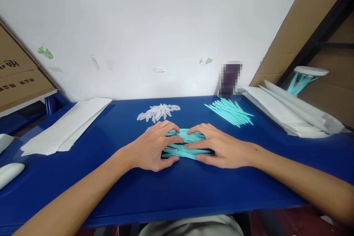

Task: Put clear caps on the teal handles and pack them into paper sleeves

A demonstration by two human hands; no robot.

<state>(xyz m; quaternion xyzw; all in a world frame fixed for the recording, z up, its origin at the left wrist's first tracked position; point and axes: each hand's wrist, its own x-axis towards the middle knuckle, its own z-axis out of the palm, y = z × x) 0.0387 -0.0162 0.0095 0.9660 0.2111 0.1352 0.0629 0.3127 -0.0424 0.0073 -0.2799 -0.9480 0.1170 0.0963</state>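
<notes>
A small heap of thin teal plastic sticks (184, 146) lies on the blue table (177, 188) in front of me. My left hand (155, 147) curls round the heap's left side, fingers bent over the sticks and thumb below them. From the right, my right hand (218, 147) does the same, fingers and thumb closing on the heap. Both hands press the sticks together between them.
A second pile of teal sticks (231, 111) lies at the back right, and clear plastic caps (158, 112) at the back centre. White paper bags are stacked left (66, 127) and right (290, 112). Cardboard boxes (19, 77) flank both sides; a wall stands behind.
</notes>
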